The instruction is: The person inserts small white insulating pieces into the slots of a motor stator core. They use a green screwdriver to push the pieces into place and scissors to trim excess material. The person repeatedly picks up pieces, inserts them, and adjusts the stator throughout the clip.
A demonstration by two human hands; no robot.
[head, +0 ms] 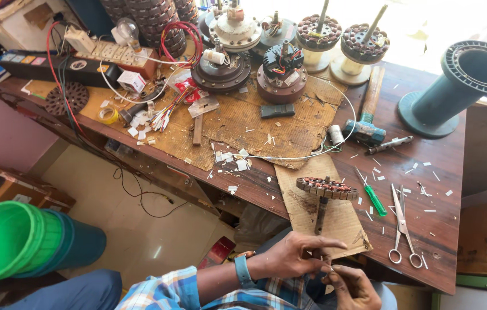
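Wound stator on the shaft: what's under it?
Under the wound stator lies a brown cardboard sheet on the wooden workbench. The cardboard hides the bench surface beneath it.

Both hands meet low in the view, close to the person's lap. The left hand (295, 255) comes in from the left on a bare forearm, fingers spread and curved, fingertips pinched toward the right hand (355, 287). The right hand lies just beneath, palm partly up, fingers curled, touching the left fingertips.
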